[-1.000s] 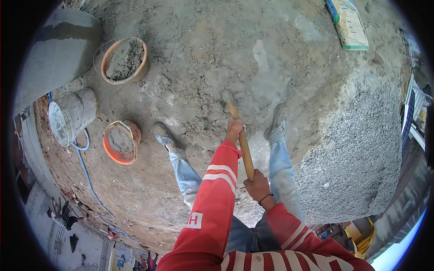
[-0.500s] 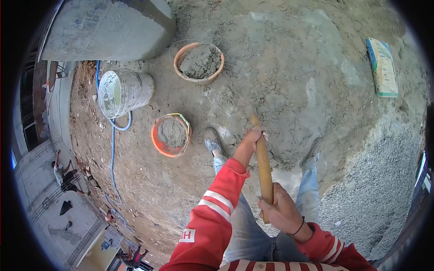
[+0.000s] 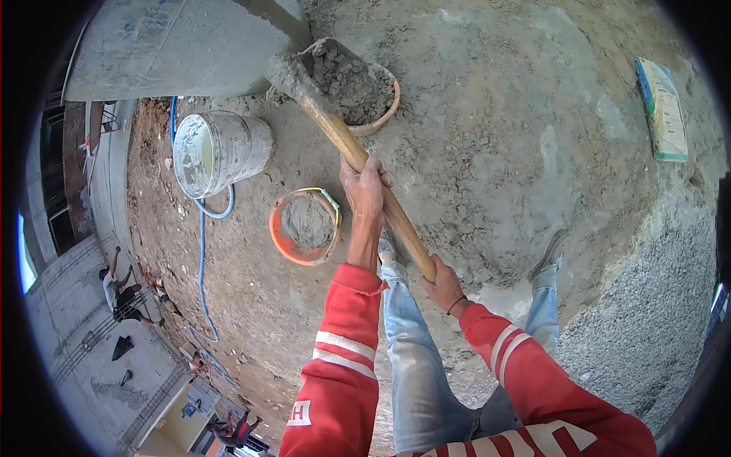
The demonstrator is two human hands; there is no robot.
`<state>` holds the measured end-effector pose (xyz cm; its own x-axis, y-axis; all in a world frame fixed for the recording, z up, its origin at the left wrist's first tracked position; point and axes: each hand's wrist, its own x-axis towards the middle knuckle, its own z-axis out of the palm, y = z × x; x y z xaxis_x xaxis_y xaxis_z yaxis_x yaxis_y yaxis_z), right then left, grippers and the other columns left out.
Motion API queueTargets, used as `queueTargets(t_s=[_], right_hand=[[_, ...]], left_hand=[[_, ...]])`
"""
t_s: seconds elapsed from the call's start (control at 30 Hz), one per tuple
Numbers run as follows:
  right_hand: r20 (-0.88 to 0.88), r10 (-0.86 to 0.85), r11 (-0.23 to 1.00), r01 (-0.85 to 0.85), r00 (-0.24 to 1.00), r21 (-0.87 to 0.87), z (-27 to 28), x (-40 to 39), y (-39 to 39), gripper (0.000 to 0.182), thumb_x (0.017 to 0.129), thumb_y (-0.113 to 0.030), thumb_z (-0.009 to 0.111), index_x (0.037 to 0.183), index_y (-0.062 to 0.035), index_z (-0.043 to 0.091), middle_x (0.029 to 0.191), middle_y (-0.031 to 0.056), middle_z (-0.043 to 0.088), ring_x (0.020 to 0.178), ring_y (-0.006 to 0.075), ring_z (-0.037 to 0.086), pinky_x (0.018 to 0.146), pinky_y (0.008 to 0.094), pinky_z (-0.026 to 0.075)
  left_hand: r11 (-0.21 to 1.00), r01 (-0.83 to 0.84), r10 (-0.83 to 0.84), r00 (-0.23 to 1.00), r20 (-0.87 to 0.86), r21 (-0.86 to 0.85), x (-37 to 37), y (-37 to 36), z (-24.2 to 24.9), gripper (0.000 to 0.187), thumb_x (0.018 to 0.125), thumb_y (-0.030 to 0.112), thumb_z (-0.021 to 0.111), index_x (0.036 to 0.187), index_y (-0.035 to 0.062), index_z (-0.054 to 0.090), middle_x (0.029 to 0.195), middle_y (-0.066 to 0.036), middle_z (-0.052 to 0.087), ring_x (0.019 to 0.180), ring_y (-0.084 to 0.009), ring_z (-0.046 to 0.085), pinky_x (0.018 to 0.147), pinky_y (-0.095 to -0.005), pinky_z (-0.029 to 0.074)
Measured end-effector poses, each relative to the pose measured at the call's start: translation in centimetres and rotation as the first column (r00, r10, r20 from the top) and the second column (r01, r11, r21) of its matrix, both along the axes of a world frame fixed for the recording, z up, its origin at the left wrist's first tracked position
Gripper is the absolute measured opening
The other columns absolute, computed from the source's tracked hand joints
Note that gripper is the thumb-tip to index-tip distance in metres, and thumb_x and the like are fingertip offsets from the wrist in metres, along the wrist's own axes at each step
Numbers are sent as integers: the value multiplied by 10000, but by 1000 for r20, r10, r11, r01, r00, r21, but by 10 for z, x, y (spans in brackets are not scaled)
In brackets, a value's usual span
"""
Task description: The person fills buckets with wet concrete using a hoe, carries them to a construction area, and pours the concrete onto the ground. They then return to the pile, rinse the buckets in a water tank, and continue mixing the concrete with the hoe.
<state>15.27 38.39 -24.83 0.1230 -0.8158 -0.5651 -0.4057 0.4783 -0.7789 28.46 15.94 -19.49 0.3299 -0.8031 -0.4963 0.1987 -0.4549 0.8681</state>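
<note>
A long wooden handle (image 3: 407,228) runs diagonally, its upper end coated in grey mortar, with a mortar-covered tool head (image 3: 293,72) partly hidden by the mix. My left hand (image 3: 365,186) is wrapped round the middle of the handle. Lower down, my right hand (image 3: 445,285) grips the handle near its end. The tool head is at the left rim of an orange bucket (image 3: 394,97), and wet grey mortar (image 3: 346,84) heaps over that bucket. A second orange bucket (image 3: 285,244), holding grey mix, stands to the left of my left forearm.
A whitish bucket (image 3: 247,146) stands at the left beside a blue hose (image 3: 202,266). A large grey container (image 3: 183,49) is at the upper left, a printed bag (image 3: 666,114) at the right, above a gravel pile (image 3: 640,327). Two people are far off at lower left.
Both hands have swung the handle up and to the left. Its mortar-coated tool head has come into view at the upper orange bucket. My right hand has risen slightly.
</note>
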Motion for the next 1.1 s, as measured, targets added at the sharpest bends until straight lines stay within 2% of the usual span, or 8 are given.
queueTargets(t_s=[0.17, 0.3, 0.37, 0.57, 0.63, 0.77, 0.93, 1.1], right_hand=[[24, -71, 995, 73, 997, -67, -33, 12, -20, 298, 776, -106, 642, 1020, -24, 491, 809, 265, 603, 824, 480, 573, 679, 521, 457], [-35, -28, 999, 29, 999, 17, -78, 22, -24, 326, 771, -120, 666, 1049, -25, 526, 883, 257, 612, 864, 471, 573, 727, 517, 463], [-69, -2, 999, 6, 998, 51, -94, 22, -27, 337, 768, -124, 673, 1057, -24, 531, 910, 253, 614, 877, 468, 573, 743, 516, 463], [-47, -22, 1000, 21, 999, -19, -77, 2, -27, 352, 771, -139, 678, 1060, -29, 509, 895, 246, 614, 863, 452, 581, 741, 514, 463], [1, -33, 994, 33, 999, -100, -36, -15, -17, 328, 766, -137, 670, 1034, -37, 510, 821, 231, 619, 800, 437, 594, 699, 505, 472], [-7, -45, 998, 44, 999, -33, 20, -45, 11, 354, 748, -152, 667, 1034, -47, 486, 719, 214, 614, 705, 435, 598, 624, 507, 471], [-76, -113, 988, 120, 991, 101, 14, -74, 48, 367, 749, -137, 662, 1049, -35, 476, 720, 233, 610, 725, 444, 600, 635, 514, 477], [-94, -58, 956, 82, 994, 281, 5, -109, 102, 381, 755, -143, 657, 1068, -30, 472, 713, 236, 611, 719, 454, 596, 655, 520, 485]], left_hand=[[997, -27, 32, 996, 78, -66, 6, -17, -22, 160, 817, 59, 564, 947, 62, 472, 677, -20, 496, 516, -110, 487, 450, -256, 427], [997, 12, 5, 978, 206, -81, 16, -30, -97, 202, 833, 76, 581, 973, 20, 446, 656, -41, 491, 466, -125, 490, 402, -266, 423], [985, -29, -22, 956, 292, 168, 20, -42, -122, 195, 830, 82, 584, 961, 15, 455, 660, -44, 503, 470, -120, 483, 395, -269, 419], [999, -36, 38, 986, 160, -18, 7, -29, -84, 159, 845, 91, 593, 915, 45, 458, 678, -27, 479, 521, -110, 478, 434, -250, 419], [1000, 7, -8, 998, 64, 10, -11, -17, -49, 157, 851, 91, 595, 910, 51, 455, 680, -27, 480, 517, -110, 474, 431, -254, 419], [992, 106, -101, 992, -73, 73, -62, -1, -28, 160, 877, 103, 603, 905, 54, 452, 681, -23, 480, 505, -104, 457, 424, -257, 411], [970, 144, -154, 987, 38, 198, -110, 44, -134, 176, 863, 105, 611, 910, 17, 466, 632, -35, 493, 454, -121, 480, 404, -277, 422], [790, 114, -326, 910, 255, 602, -132, 128, -207, 129, 838, 103, 611, 799, 0, 544, 620, -44, 542, 476, -145, 533, 420, -294, 451]])
